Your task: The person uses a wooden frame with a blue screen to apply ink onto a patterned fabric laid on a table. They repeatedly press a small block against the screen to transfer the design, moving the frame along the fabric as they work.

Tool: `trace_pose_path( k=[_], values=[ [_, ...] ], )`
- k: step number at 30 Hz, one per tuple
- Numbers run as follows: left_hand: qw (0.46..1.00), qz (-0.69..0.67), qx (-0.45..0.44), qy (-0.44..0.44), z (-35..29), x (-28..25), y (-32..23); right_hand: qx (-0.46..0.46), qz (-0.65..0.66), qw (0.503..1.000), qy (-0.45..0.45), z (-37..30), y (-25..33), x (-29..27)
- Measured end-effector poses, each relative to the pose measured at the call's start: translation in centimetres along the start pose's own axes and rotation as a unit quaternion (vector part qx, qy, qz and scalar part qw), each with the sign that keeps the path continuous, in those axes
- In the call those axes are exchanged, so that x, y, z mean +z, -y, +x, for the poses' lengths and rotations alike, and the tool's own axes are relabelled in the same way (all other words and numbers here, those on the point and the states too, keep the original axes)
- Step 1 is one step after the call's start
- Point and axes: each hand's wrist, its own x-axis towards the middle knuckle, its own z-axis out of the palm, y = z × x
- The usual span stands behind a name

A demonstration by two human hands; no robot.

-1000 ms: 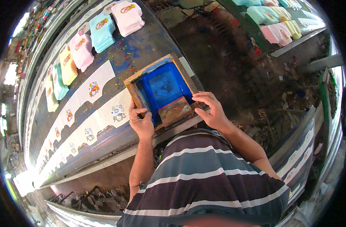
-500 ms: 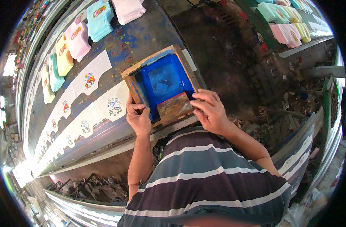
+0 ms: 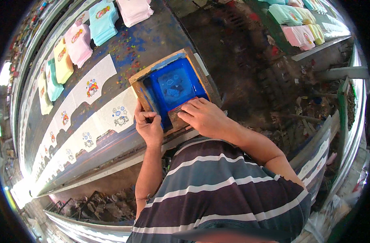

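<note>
A wooden screen-printing frame with blue ink on its mesh lies on the dark table, over the near end of a row of white cloth pieces. My left hand is closed on the frame's left side near its close corner, thumb over the rim. Inside the frame's near end rests a wooden squeegee, its upper edge reddish. My right hand is closed over the squeegee's top, fingers bent across it, hiding most of it. A faint cartoon pattern shows through the mesh.
White cloth pieces with printed cartoon figures run off to the left. Behind them sit stacks of folded cloth, including a pink stack and a turquoise stack. Another table with a pink stack stands at the far right, across a dark, littered floor.
My right hand has moved left from the frame's right side onto the squeegee and closed over it. My left hand keeps its hold on the frame. The view has shifted slightly.
</note>
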Motion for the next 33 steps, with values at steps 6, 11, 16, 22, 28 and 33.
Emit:
trace_pose_path(
  k=[6,11,16,22,28,33],
  values=[
    [1.0,0.018,0.02,0.0,0.1,0.2,0.3,0.046,0.056,0.995,0.069,-0.5,-0.1,-1.9],
    [1.0,0.025,0.018,-0.004,0.1,0.4,0.4,0.028,0.046,0.998,0.029,-1.0,0.0,-0.6],
    [0.999,0.032,0.019,0.005,-0.1,0.2,0.6,0.0,0.005,1.0,-0.016,1.5,-2.5,0.7],
    [0.997,0.061,0.047,0.01,0.0,0.4,1.1,0.052,0.021,0.998,0.016,8.7,-7.2,0.0],
    [0.998,0.053,0.015,0.018,-0.1,0.5,0.5,0.075,0.032,0.996,0.025,11.6,-8.9,0.0],
    [0.996,0.078,0.034,0.014,-0.2,0.6,0.0,0.044,0.009,0.998,0.053,8.9,-7.0,0.5]
  ],
)
